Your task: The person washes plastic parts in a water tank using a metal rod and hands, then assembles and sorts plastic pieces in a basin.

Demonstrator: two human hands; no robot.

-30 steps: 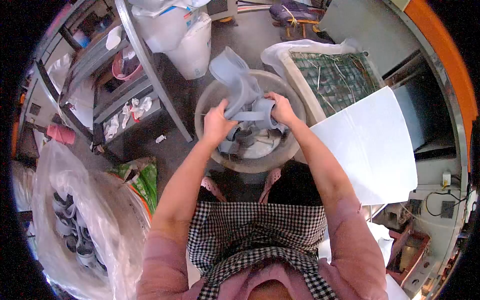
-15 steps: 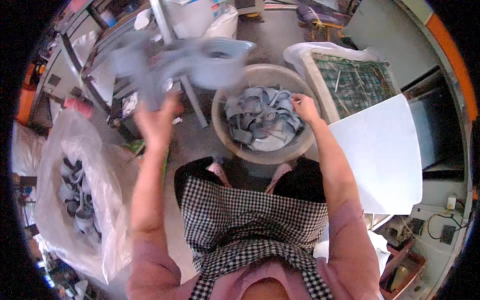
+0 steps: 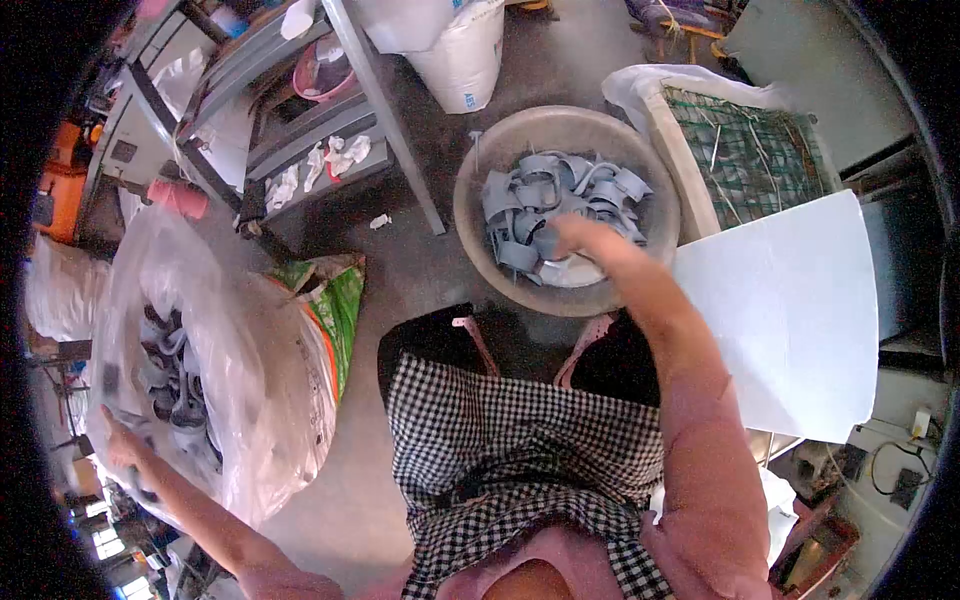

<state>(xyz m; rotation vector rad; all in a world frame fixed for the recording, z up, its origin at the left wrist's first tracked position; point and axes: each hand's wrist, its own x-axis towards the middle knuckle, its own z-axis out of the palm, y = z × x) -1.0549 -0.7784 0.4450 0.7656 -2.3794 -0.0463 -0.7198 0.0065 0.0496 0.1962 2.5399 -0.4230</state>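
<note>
A wide round basin (image 3: pixel 468 215) on the floor holds a heap of grey plastic parts (image 3: pixel 540 180) with curved, ring-like ends. My right hand (image 3: pixel 585 238) reaches into this heap, its fingers closed around a grey plastic part (image 3: pixel 545 240) at the near side. Far to the left, my left hand (image 3: pixel 125 447) is at the outer side of a large clear plastic bag (image 3: pixel 240 400). One digit there is stretched out and no part shows in its grip; the other fingers are partly hidden. More grey parts (image 3: pixel 190 410) lie inside the bag.
A metal rack (image 3: pixel 385 130) stands beyond the bag, with white scraps on its lower shelf. White sacks (image 3: pixel 465 60) are at the back. Right of the basin are a crate with green netting (image 3: pixel 740 150) and a white board (image 3: pixel 780 320). A green sack (image 3: pixel 340 310) adjoins the bag.
My left hand has swung from near the rack, where blurred grey pieces were at it, down-left to the bag. My right hand has moved from the heap's right edge to its near middle.
</note>
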